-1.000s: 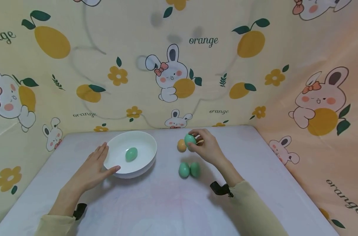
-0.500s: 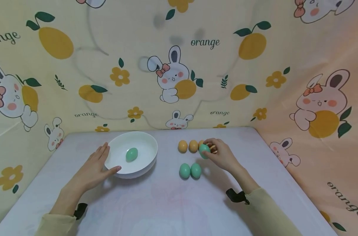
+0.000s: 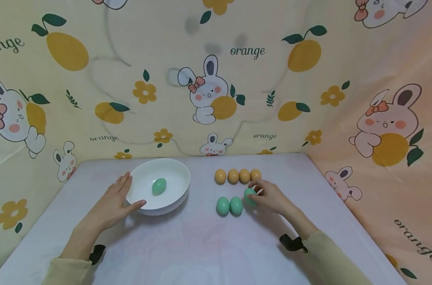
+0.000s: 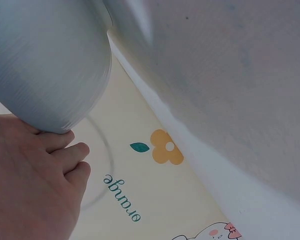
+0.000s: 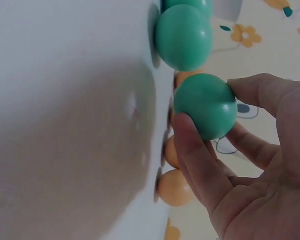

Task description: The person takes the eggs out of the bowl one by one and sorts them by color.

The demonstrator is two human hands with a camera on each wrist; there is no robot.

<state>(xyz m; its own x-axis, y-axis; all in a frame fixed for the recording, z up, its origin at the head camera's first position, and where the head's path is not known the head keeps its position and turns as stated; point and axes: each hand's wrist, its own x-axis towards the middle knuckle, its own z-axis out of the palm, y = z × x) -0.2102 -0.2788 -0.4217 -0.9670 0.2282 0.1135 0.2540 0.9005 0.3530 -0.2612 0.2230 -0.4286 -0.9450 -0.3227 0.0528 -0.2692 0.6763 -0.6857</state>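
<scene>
My right hand [image 3: 273, 197] pinches a green egg [image 3: 250, 196] between thumb and fingertips. In the right wrist view that egg [image 5: 206, 106] appears held clear of the tabletop. Just left of it, two green eggs [image 3: 223, 206] stand side by side on the table. My left hand [image 3: 110, 206] rests against the left side of a white bowl [image 3: 176, 198], fingers straight and thumb by the near rim. One green egg [image 3: 159, 186] lies inside the bowl. Up close in the left wrist view, fingers [image 4: 72, 156] touch the bowl's outer wall [image 4: 50, 65].
Behind the green eggs, several yellow-orange eggs [image 3: 233, 176] stand in a row. A pale cloth covers the table [image 3: 194, 245]. Patterned cloth [image 3: 251, 87] with rabbits and oranges rises behind it and along both sides.
My right hand has moved right, then nearer to me, carrying the green egg away from the yellow-orange row, which now shows fully. The left hand stays at the bowl.
</scene>
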